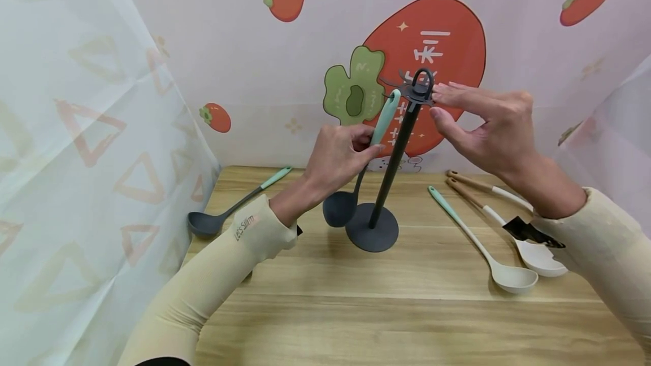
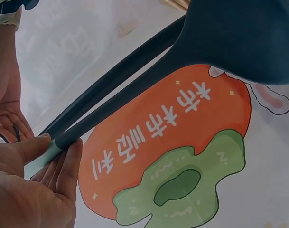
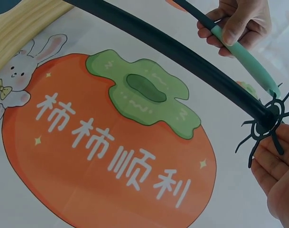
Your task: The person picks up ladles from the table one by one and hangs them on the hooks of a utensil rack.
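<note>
My left hand (image 1: 338, 154) pinches the mint-green handle of a dark ladle (image 1: 339, 208) between thumb and fingers. The ladle hangs bowl down beside a dark utensil stand (image 1: 399, 157). At its top, the handle's hole end meets one of the hooks of the stand's hook ring (image 3: 267, 116), as the right wrist view shows. My right hand (image 1: 488, 123) is at the other side of that ring, its fairly straight fingers touching the hooks. In the left wrist view the dark ladle bowl (image 2: 244, 38) looms large, the stand's pole (image 2: 116, 71) running behind its stem.
Another dark ladle with a mint handle (image 1: 203, 223) lies at the table's left. On the right lie a white ladle with a mint handle (image 1: 513, 278) and two white utensils with wooden handles (image 1: 470, 194), partly behind my right sleeve. A printed backdrop (image 1: 244, 61) rises behind the wooden table (image 1: 396, 321).
</note>
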Action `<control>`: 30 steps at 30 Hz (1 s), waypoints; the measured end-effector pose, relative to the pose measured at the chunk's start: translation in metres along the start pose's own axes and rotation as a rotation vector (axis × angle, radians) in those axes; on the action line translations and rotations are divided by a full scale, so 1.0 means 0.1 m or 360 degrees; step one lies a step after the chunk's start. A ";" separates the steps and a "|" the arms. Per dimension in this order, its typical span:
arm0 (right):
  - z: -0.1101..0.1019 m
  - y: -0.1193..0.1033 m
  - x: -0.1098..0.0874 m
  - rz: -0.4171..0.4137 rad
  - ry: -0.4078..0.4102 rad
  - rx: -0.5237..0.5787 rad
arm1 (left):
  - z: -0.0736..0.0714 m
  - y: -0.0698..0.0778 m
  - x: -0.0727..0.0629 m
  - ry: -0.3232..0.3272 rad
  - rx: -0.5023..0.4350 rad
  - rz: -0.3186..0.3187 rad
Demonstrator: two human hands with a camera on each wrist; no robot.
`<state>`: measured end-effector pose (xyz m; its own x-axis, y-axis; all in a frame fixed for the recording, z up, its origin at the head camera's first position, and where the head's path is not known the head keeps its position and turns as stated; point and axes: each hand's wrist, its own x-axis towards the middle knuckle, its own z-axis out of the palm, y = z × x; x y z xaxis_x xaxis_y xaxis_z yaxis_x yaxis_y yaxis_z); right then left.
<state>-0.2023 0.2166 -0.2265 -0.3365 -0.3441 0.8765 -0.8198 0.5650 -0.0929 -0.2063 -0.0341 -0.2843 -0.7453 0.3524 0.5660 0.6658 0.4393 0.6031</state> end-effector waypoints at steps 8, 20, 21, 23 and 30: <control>0.00 -0.01 0.01 0.0019 -0.0006 0.0006 | 0.03 -0.02 0.01 -0.0010 -0.0065 0.0001; 0.03 0.05 0.00 -0.0054 0.0052 0.0055 | 0.02 -0.04 -0.02 -0.0044 -0.0045 0.0054; 0.03 0.05 0.00 -0.0055 0.0052 0.0060 | 0.02 -0.04 -0.02 -0.0046 -0.0045 0.0057; 0.03 0.06 -0.01 -0.0055 0.0057 0.0072 | 0.01 -0.04 -0.03 -0.0047 -0.0050 0.0057; 0.03 0.07 -0.02 -0.0045 0.0075 0.0095 | -0.01 -0.07 -0.04 -0.0049 -0.0061 0.0071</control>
<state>-0.2092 0.2190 -0.2300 -0.2921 -0.3230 0.9002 -0.8553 0.5094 -0.0948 -0.2079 -0.0394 -0.2901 -0.7150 0.3966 0.5757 0.6990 0.3906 0.5990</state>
